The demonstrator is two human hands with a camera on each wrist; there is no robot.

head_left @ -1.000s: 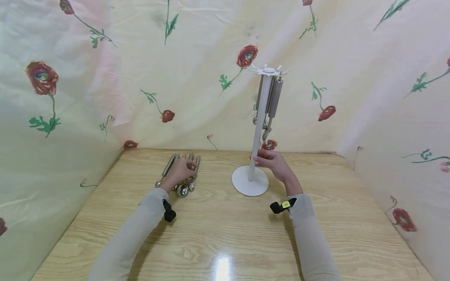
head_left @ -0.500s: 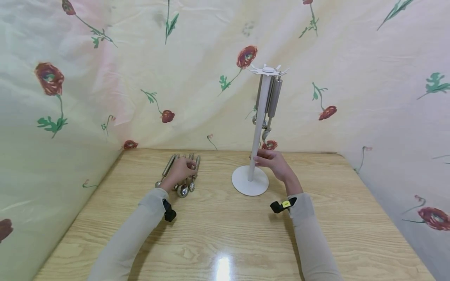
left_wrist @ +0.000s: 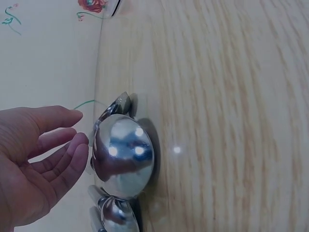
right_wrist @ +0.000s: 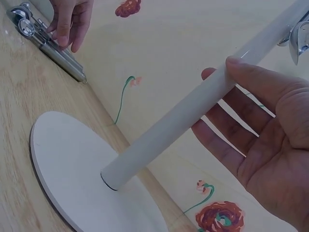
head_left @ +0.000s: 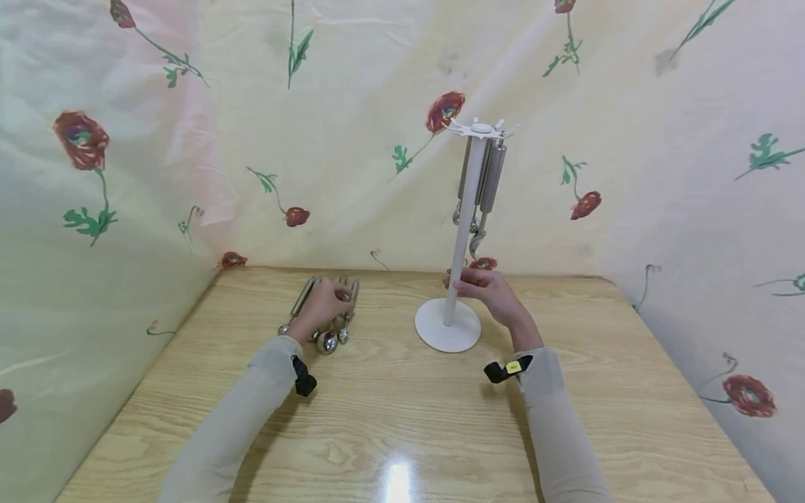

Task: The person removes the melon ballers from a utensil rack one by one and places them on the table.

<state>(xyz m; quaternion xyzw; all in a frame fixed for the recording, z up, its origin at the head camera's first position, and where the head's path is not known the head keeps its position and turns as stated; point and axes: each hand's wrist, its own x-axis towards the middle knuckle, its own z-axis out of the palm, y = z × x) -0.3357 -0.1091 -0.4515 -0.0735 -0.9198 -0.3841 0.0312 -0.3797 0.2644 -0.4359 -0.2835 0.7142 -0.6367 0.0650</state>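
My right hand (head_left: 493, 295) grips the white pole of a utensil stand (head_left: 463, 241), thumb on one side and fingers behind, low on the pole above its round base. Several steel utensils (head_left: 494, 178) with thick handles hang from the hooked top. On the left, my left hand (head_left: 323, 304) is over a row of steel utensils lying on the table, its bent fingers near the rightmost handle (head_left: 353, 297). In the left wrist view a gap shows between thumb and fingers, beside a shiny ladle bowl (left_wrist: 124, 157). The hand hides part of the row in the head view.
The wooden table (head_left: 390, 405) ends at a flower-patterned cloth (head_left: 352, 140) at the back and along both sides. The stand's white base disc (head_left: 434, 328) rests flat on the table, to the right of the lying utensils.
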